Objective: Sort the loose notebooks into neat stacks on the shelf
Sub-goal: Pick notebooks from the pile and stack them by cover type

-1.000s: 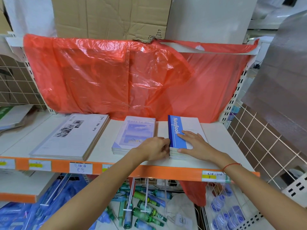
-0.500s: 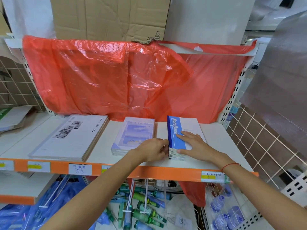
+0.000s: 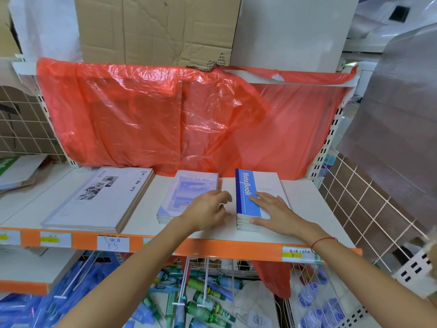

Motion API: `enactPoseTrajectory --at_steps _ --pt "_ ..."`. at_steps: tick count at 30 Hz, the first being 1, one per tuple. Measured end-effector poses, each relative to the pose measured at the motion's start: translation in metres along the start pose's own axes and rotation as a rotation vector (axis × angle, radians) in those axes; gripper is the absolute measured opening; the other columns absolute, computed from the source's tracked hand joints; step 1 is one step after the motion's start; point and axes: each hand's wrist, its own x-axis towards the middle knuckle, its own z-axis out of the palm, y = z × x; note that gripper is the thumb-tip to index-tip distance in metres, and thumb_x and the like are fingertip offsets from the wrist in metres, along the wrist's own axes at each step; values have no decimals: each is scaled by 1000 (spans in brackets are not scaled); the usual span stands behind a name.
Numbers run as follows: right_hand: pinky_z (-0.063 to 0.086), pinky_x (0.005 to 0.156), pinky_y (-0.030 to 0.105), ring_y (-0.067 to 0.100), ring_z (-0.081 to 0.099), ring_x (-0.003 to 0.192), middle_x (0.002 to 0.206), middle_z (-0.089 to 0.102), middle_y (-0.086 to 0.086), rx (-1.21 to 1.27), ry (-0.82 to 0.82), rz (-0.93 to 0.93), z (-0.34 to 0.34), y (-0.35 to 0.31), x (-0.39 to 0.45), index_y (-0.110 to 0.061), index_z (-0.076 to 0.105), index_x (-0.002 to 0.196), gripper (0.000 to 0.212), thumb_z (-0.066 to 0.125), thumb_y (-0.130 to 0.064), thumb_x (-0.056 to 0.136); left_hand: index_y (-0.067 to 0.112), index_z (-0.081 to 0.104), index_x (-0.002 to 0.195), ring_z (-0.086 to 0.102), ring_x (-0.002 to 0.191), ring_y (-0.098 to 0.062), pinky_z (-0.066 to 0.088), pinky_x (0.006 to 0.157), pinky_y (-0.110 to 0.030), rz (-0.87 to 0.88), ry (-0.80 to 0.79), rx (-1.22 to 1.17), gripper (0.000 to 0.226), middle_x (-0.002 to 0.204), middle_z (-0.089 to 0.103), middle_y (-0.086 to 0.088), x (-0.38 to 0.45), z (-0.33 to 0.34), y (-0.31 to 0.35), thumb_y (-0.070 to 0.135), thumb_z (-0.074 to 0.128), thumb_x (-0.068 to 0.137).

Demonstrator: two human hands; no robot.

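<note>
Fingers [image 3: 261,201] of the right hand [image 3: 275,213] lie straight and flat on the blue-banded cover, pressing down rather than gripping; those of the left hand [image 3: 208,210] are loosely spread and hold nothing, hovering in the gap between two stacks.

On the white shelf [image 3: 312,209], from largest to smallest: the big grey-covered stack [image 3: 101,200] sits far left, squared; the pale sky-picture notebooks [image 3: 186,192] stand in the middle; the "NoteBook" stack [image 3: 255,200] is at the right, near the front lip.

The step in hand looks like squaring that right stack. Its near edges seem slightly stepped, so the flat palm should keep only light weight while the free hand comes against the spine side and taps the books flush; heavy pressure would lock the offsets in. Afterwards, sliding the whole stack back to line up with its neighbour would tidy the row. Thin covers may buckle if pushed from one corner.
</note>
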Motion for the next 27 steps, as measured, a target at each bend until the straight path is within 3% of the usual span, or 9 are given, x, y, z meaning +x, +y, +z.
enactPoseTrajectory --at_steps 5,10,15,19,23,27 --pt "6 119 42 13 12 145 157 18 -1 163 123 45 -32 2 8 -28 27 148 80 39 -68 79 13 58 120 57 106 -27 49 82 -37 -49 107 20 46 117 61 -6 -17 -13 -13 27 33 84" --pt "11 119 42 15 16 144 156 22 2 93 264 35 -84 3 15 -21 28 148 61 45 -46 95 6 59 121 58 107 -35 49 86 -39 -120 172 88 55 121 61 -14 -37 -32 -35 29 34 78" --pt "14 117 45 16 20 144 155 26 4 29 280 8 -73 -31 19 -20 31 147 59 49 -41 95 -3 60 119 59 108 -44 50 87 -52 -163 130 143 62 122 58 -28 -59 -43 -56 33 33 76" --pt "16 116 46 17 20 143 155 26 3 -26 223 -49 -41 -78 34 -23 30 147 60 51 -41 95 -4 60 119 60 105 -44 51 81 -52 -201 119 269 60 120 59 -27 -89 -62 -80 34 37 78" --pt "15 116 42 17 21 143 155 25 3 -32 196 -94 -11 -154 61 -22 29 147 60 51 -41 94 -2 58 124 57 110 -47 49 84 -55 -275 151 331 63 124 57 -27 -141 -94 -124 36 38 78" --pt "19 115 41 20 26 141 153 30 6 -33 229 -197 24 -249 89 -19 33 146 63 51 -45 91 0 48 135 43 126 -48 40 96 -59 -362 227 359 62 138 46 -26 -215 -131 -178 31 48 82"
